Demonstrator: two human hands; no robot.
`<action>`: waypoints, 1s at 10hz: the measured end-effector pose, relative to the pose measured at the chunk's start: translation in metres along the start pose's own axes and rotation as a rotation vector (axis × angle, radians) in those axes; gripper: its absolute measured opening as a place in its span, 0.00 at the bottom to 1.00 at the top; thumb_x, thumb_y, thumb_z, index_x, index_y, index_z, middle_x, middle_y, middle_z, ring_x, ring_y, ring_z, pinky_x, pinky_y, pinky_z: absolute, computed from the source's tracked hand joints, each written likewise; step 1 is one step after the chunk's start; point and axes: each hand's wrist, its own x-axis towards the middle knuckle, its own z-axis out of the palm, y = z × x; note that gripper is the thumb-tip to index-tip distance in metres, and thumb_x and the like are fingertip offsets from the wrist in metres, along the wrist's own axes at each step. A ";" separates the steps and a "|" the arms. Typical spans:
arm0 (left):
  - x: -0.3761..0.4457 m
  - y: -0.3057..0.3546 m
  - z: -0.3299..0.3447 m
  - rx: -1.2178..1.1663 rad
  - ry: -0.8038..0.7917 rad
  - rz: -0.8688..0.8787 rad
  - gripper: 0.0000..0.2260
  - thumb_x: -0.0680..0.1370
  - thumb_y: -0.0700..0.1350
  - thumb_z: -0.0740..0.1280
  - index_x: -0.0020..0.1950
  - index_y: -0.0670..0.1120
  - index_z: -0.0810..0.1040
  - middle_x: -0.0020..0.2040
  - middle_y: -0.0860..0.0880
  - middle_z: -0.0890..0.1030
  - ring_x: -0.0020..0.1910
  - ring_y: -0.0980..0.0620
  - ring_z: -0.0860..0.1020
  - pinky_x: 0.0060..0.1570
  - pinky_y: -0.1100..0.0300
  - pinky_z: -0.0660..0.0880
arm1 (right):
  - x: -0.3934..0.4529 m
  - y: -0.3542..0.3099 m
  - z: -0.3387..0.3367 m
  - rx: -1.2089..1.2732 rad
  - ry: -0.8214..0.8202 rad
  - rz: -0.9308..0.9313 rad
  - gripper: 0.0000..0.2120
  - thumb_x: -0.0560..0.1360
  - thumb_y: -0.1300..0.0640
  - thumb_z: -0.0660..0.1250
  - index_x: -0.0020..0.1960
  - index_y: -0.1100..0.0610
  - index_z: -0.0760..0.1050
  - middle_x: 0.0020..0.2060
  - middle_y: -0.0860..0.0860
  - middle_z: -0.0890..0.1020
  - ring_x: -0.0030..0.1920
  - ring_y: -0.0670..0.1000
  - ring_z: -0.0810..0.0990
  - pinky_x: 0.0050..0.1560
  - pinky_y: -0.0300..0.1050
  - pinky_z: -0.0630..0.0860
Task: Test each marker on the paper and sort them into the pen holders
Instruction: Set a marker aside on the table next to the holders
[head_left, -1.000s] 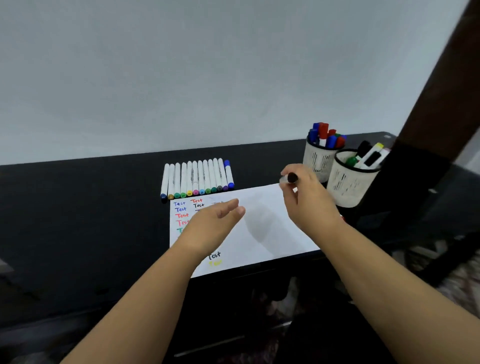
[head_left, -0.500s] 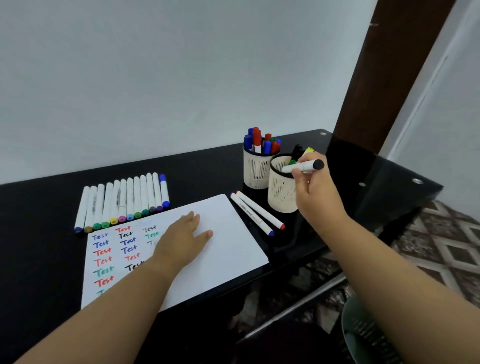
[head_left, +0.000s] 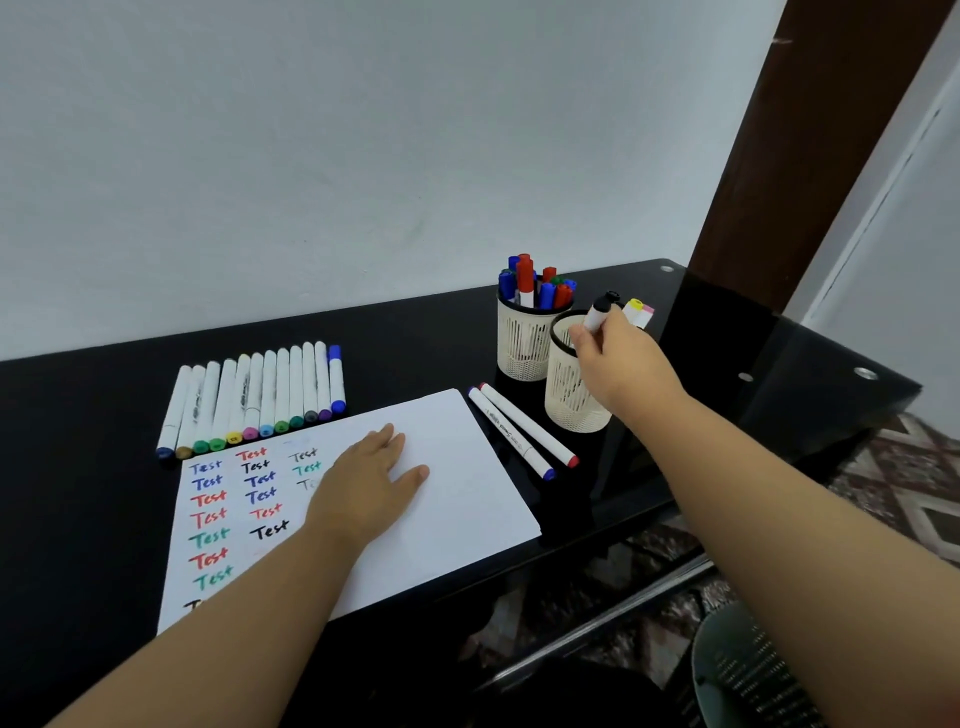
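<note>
My right hand (head_left: 618, 358) grips a white marker with a black cap (head_left: 598, 312), tilted upright over the mouth of the nearer white pen holder (head_left: 571, 400). A yellow and pink capped marker (head_left: 638, 310) sticks out behind my fingers. The farther pen holder (head_left: 524, 343) holds several blue and red capped markers. My left hand (head_left: 371, 483) lies flat with fingers spread on the white paper (head_left: 457, 493), which carries coloured "Test" words on its left side. A row of several white markers (head_left: 254, 400) lies beyond the paper.
Two loose markers (head_left: 519, 428), one blue-tipped and one red-tipped, lie between the paper and the holders. The black glass table (head_left: 78, 467) ends just right of the holders. A brown post (head_left: 810, 145) stands behind; patterned floor and a dark mesh bin (head_left: 753, 670) lie below right.
My right hand carried the black-capped marker from above the paper to the nearer holder and tipped it upright. My left hand came down flat on the paper. The view swung right.
</note>
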 end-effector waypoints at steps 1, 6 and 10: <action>0.001 0.001 -0.001 -0.004 0.001 0.002 0.28 0.80 0.59 0.53 0.77 0.50 0.54 0.77 0.57 0.51 0.75 0.56 0.50 0.72 0.57 0.49 | 0.008 -0.004 0.000 -0.058 -0.061 0.057 0.14 0.81 0.46 0.53 0.48 0.56 0.66 0.37 0.51 0.73 0.34 0.47 0.70 0.29 0.41 0.63; 0.001 0.001 -0.002 -0.001 -0.017 -0.004 0.28 0.80 0.59 0.53 0.77 0.50 0.53 0.77 0.57 0.50 0.75 0.57 0.49 0.72 0.58 0.48 | 0.023 -0.007 -0.003 -0.075 -0.114 0.053 0.11 0.78 0.47 0.63 0.51 0.55 0.70 0.40 0.50 0.76 0.35 0.47 0.73 0.32 0.41 0.67; -0.009 0.014 -0.011 0.181 -0.068 -0.053 0.28 0.81 0.60 0.49 0.77 0.49 0.50 0.78 0.53 0.49 0.76 0.53 0.50 0.72 0.56 0.51 | -0.001 -0.037 -0.020 -0.315 -0.036 -0.309 0.14 0.81 0.50 0.57 0.60 0.56 0.73 0.57 0.54 0.75 0.62 0.55 0.67 0.62 0.46 0.65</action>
